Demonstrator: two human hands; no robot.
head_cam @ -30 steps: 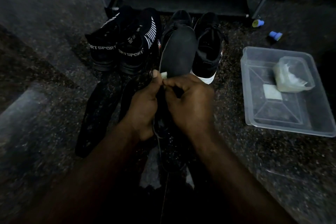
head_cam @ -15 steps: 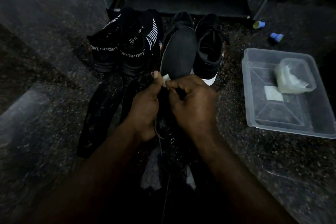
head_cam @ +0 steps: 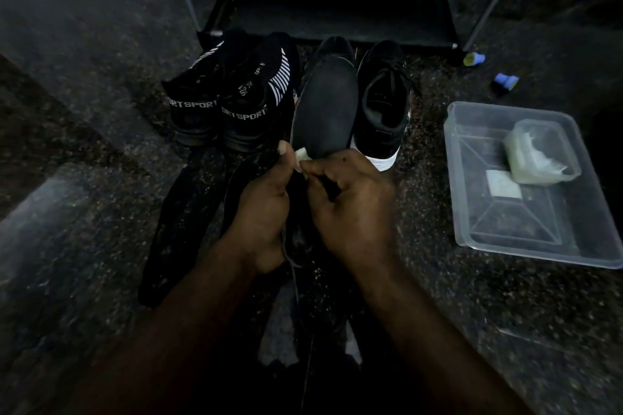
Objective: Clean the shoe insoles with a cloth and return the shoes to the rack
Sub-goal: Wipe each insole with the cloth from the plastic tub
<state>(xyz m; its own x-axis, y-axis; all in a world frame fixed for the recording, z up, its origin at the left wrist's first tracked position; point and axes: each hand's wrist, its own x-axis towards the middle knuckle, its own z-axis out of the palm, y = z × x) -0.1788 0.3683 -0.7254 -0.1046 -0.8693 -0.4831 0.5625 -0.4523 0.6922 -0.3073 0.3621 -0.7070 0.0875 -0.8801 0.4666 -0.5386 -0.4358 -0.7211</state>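
Note:
A dark grey insole (head_cam: 325,108) stands up from between my hands, toe end pointing away from me. My left hand (head_cam: 259,209) grips its lower part, thumb up along the left edge. My right hand (head_cam: 350,199) pinches a small white cloth (head_cam: 302,155) against the insole's near end. Behind it stand a black shoe with a white sole (head_cam: 381,108) and its mate (head_cam: 332,47), mostly hidden by the insole. Two black "SPORT" shoes (head_cam: 232,101) sit to the left. The black shoe rack (head_cam: 337,20) is at the back.
A clear plastic tray (head_cam: 519,236) lies on the speckled floor to the right, holding a small tub (head_cam: 542,155) and a white pad (head_cam: 504,184). Two dark insoles (head_cam: 182,219) lie on the floor left of my hands. Small blue-capped items (head_cam: 505,81) sit near the rack's leg.
The view has shifted slightly; my hands keep the same hold, with the right fingers and cloth nudged a little along the insole's near end.

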